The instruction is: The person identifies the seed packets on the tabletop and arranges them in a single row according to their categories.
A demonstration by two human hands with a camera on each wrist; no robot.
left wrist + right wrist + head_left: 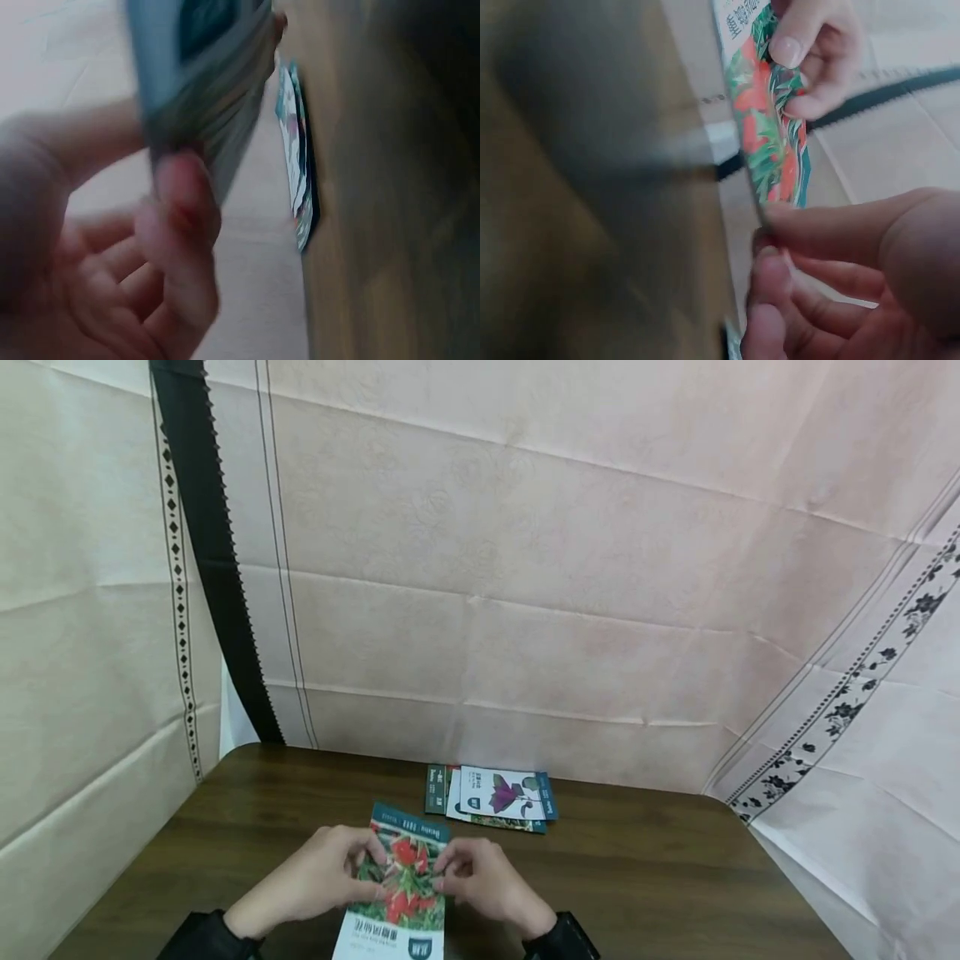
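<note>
The place is a screened-off nook; whether in a home or a workplace cannot be told. Pale, fold-creased cloth hangs beyond and on both sides of a brown wood-grain counter with rounded corners. A toothed black band, a diamond border and a floral border give it a household look, like table linen.

A dark brown, wood-grained tabletop with rounded far corners is shown. Close to its far edge, a small stack of overlapping seed packets is supported, laid flat and unevenly aligned. The stack is topped by a white packet printed with a purple flower and banded in teal at right; the packets beneath are partly covered, their dark green and teal ends being exposed.
</note>
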